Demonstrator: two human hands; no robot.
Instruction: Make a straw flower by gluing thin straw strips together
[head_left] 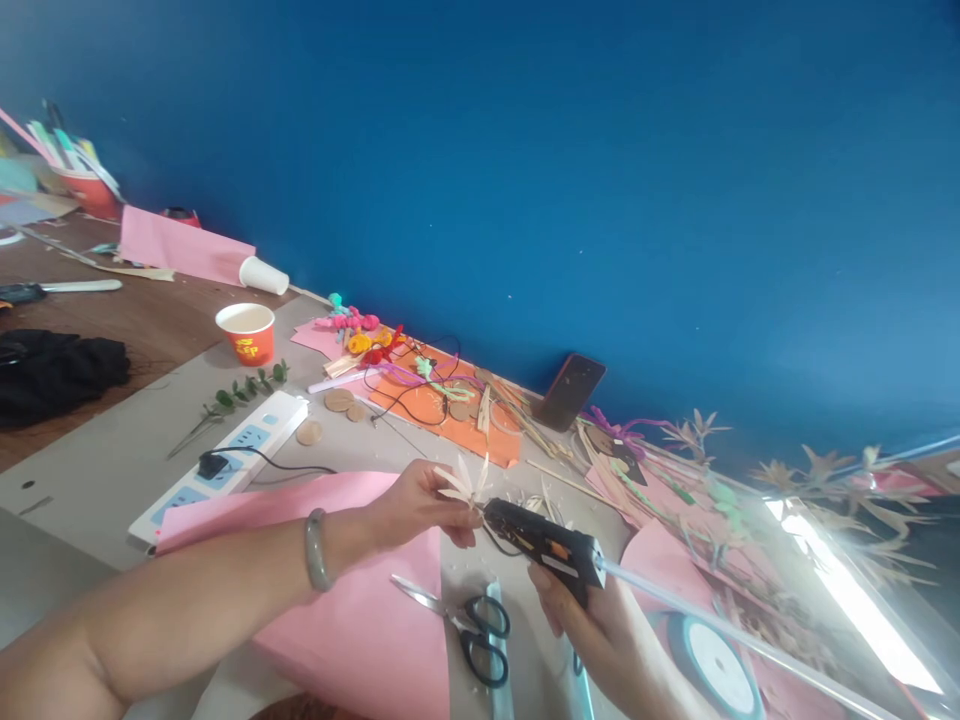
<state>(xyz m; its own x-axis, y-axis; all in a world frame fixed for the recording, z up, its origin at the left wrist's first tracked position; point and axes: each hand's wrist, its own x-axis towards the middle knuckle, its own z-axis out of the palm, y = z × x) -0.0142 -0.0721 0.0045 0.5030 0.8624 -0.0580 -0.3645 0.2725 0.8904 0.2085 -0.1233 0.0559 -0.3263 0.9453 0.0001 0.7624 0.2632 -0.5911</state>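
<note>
Between the thumb and fingers of my left hand (pixel 427 507) is a small pale flower (pixel 463 482) with narrow pointed petals. My right hand (pixel 592 625) is wrapped round the handle of a black hot glue gun (pixel 544 545), whose nozzle meets the base of the flower. Out of the gun's back runs a long clear glue stick (pixel 697 610). Below both hands, black-handled scissors (pixel 465 620) lie half spread on the table, over the edge of pink paper (pixel 360 640). The nozzle's very tip is hidden by the fingers and petals.
A white power strip (pixel 225 465) with a black plug stands left, near a leafy green sprig (pixel 240 393) and a red paper cup (pixel 247 335). A phone (pixel 570 390) leans on the blue wall. Craft scraps cover orange paper (pixel 420 400); dried stems (pixel 840 500) rise at right.
</note>
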